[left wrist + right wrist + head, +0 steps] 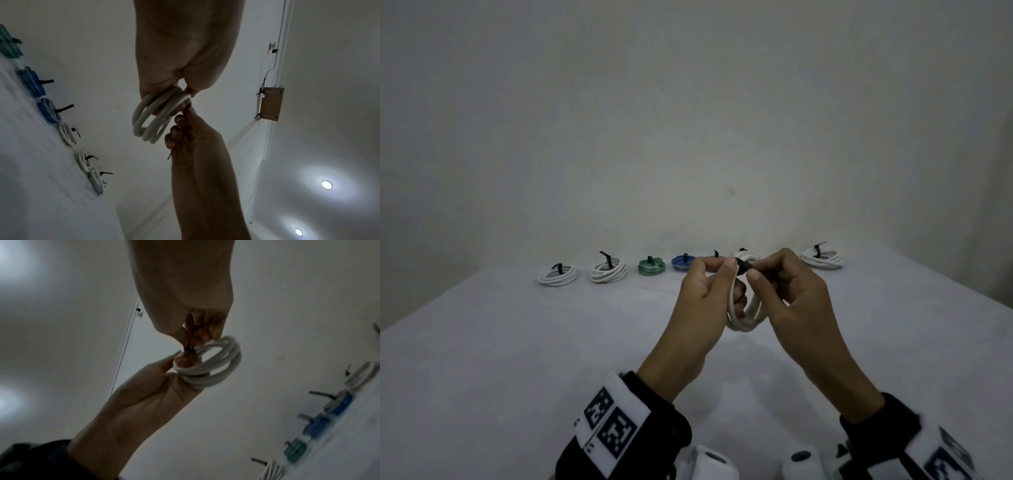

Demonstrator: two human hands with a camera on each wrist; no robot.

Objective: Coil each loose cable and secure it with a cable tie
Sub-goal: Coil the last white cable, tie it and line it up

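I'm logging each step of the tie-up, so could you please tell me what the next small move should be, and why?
Probably the right hand should draw the black cable tie snug round the white coil. The left hand holds the coil off the table, both hands pinch the tie at its top, and the tie's tail already pokes out below the right hand's fingers.

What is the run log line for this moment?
left hand: holds white cable coil | right hand: pinches black cable tie | tied coils: on table
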